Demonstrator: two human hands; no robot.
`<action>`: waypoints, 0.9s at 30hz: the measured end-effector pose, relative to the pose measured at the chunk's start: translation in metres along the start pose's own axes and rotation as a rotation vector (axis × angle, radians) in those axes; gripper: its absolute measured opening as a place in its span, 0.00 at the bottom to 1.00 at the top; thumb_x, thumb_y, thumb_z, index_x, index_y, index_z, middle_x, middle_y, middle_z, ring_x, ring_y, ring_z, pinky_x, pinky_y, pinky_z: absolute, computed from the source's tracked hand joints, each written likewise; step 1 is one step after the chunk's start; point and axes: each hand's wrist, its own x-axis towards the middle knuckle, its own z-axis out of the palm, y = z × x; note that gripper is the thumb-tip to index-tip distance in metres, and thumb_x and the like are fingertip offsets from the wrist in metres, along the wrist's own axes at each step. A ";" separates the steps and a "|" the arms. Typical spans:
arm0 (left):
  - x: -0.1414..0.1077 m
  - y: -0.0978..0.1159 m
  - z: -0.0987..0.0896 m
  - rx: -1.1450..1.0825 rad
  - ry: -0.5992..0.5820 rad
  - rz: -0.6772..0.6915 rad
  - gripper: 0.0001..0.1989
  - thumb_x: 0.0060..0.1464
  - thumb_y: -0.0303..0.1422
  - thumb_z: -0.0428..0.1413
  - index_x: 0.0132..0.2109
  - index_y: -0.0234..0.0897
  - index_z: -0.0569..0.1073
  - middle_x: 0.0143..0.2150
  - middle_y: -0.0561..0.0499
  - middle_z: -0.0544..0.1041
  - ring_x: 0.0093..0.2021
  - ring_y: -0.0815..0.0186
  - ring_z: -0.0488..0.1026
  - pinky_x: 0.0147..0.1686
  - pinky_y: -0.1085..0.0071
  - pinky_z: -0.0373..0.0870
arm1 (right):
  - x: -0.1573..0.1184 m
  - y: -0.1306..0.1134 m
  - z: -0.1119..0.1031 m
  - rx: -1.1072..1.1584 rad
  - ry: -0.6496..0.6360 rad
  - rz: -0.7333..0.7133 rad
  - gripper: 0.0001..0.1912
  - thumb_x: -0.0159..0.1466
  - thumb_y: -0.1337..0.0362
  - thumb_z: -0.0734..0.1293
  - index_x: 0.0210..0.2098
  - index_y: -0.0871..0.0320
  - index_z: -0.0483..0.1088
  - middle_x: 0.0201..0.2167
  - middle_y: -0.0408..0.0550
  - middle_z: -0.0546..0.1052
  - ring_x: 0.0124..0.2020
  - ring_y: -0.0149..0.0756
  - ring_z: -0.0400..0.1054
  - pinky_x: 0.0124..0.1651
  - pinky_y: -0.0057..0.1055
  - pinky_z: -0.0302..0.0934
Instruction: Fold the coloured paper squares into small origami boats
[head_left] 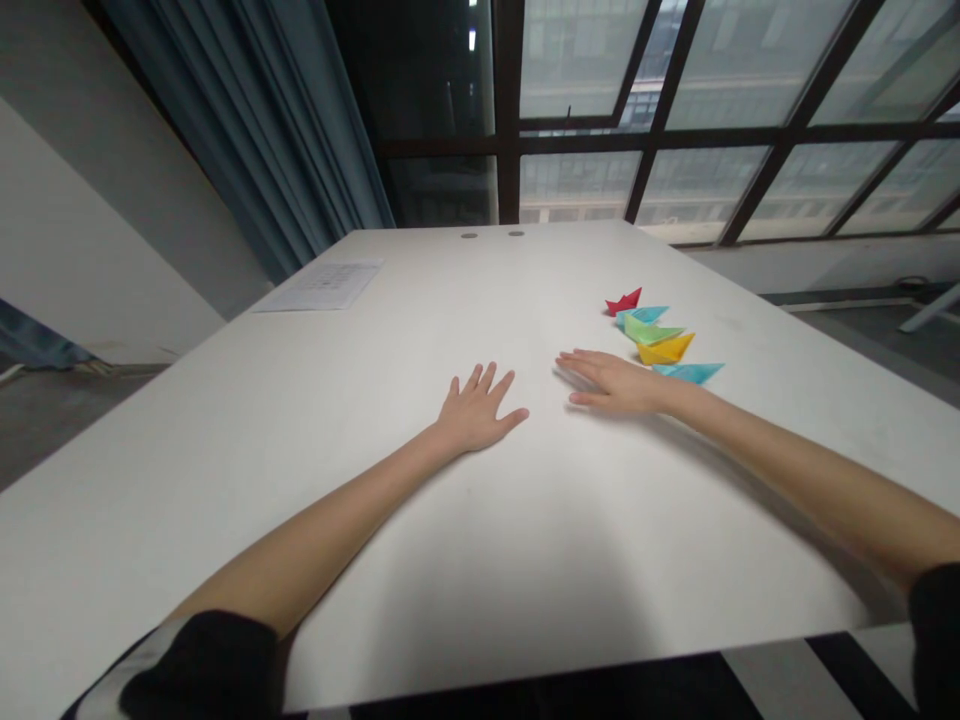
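Note:
My left hand (478,412) lies flat on the white table with its fingers spread and nothing under it that I can see. To its right, my right hand (616,383) is held low over the tabletop, fingers stretched out and pointing left, holding nothing. Just beyond the right wrist is a row of several folded paper boats. Nearest the wrist is a blue paper boat (691,373), partly behind the arm. Farther back come a yellow boat (666,349), a green boat (651,331), another blue boat (646,314) and a red boat (624,302).
A printed sheet of paper (322,287) lies at the table's far left edge. Two round grey discs (469,236) are set near the far end of the white table (480,560). Behind it are a blue curtain (285,120) and dark-framed windows (577,140).

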 end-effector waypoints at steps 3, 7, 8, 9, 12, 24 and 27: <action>-0.001 0.000 -0.002 0.007 -0.005 -0.004 0.41 0.53 0.60 0.30 0.67 0.43 0.44 0.69 0.43 0.40 0.67 0.49 0.37 0.59 0.43 0.41 | 0.006 -0.004 0.019 0.050 -0.035 0.014 0.40 0.62 0.41 0.51 0.66 0.59 0.43 0.66 0.56 0.45 0.66 0.53 0.38 0.62 0.56 0.39; -0.001 -0.001 -0.003 0.001 -0.010 -0.009 0.41 0.52 0.60 0.29 0.67 0.43 0.43 0.69 0.43 0.40 0.67 0.49 0.37 0.59 0.43 0.41 | 0.013 -0.009 0.031 0.056 -0.055 0.030 0.42 0.61 0.39 0.49 0.66 0.59 0.40 0.66 0.57 0.43 0.66 0.50 0.36 0.63 0.55 0.35; 0.000 -0.002 -0.003 0.000 -0.011 -0.009 0.41 0.52 0.61 0.29 0.67 0.43 0.43 0.69 0.43 0.40 0.67 0.49 0.37 0.59 0.43 0.41 | 0.014 -0.010 0.032 0.051 -0.055 0.038 0.43 0.61 0.39 0.48 0.66 0.59 0.40 0.66 0.57 0.43 0.66 0.50 0.36 0.63 0.55 0.35; 0.000 -0.002 -0.003 0.000 -0.013 -0.010 0.41 0.52 0.61 0.28 0.67 0.44 0.43 0.69 0.43 0.40 0.67 0.50 0.37 0.59 0.43 0.41 | 0.014 -0.011 0.033 0.047 -0.051 0.045 0.43 0.61 0.39 0.48 0.66 0.60 0.41 0.66 0.57 0.43 0.66 0.50 0.36 0.64 0.55 0.35; 0.001 -0.001 -0.002 0.005 -0.016 -0.015 0.41 0.52 0.61 0.28 0.67 0.44 0.42 0.69 0.43 0.39 0.67 0.50 0.37 0.59 0.44 0.41 | 0.013 -0.012 0.035 0.045 -0.035 0.055 0.42 0.61 0.39 0.49 0.66 0.59 0.43 0.66 0.57 0.45 0.66 0.49 0.38 0.64 0.54 0.35; 0.004 0.001 -0.008 0.013 0.003 -0.002 0.38 0.55 0.57 0.29 0.67 0.43 0.45 0.69 0.42 0.41 0.67 0.50 0.38 0.59 0.44 0.43 | 0.011 -0.005 0.030 0.090 0.009 0.046 0.41 0.61 0.39 0.51 0.65 0.57 0.44 0.66 0.57 0.47 0.66 0.49 0.40 0.63 0.55 0.37; 0.008 0.003 -0.007 0.010 0.009 0.004 0.37 0.56 0.57 0.30 0.66 0.43 0.45 0.69 0.42 0.41 0.67 0.49 0.39 0.59 0.43 0.43 | 0.011 -0.001 0.029 0.095 0.004 0.047 0.41 0.61 0.39 0.51 0.66 0.55 0.44 0.66 0.57 0.47 0.66 0.49 0.40 0.63 0.54 0.36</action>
